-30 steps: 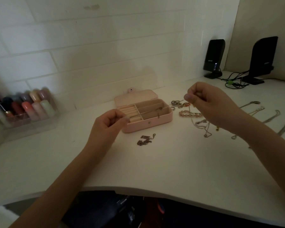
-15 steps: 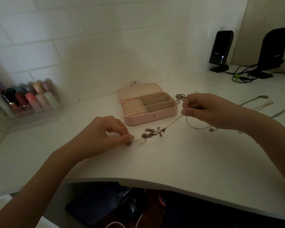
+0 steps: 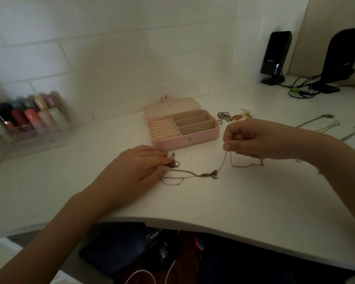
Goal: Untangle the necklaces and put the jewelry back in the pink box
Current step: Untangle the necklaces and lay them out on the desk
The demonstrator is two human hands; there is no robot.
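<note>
The pink box [image 3: 182, 128] sits open on the tabletop [image 3: 234, 201], its ring rolls and three long compartments showing nothing inside. A clear organizer [image 3: 29, 128] at the far left holds pastel bottles. The left hand [image 3: 135, 171] lies low, fingers pinching a bunched end of the tangled necklaces [image 3: 205, 174]. The right hand [image 3: 254, 138] hovers, fingers clenched on the chain's other end.

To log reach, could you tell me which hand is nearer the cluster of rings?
Right. The right hand sits just in front of the rings; the left hand lies far to their left.
</note>
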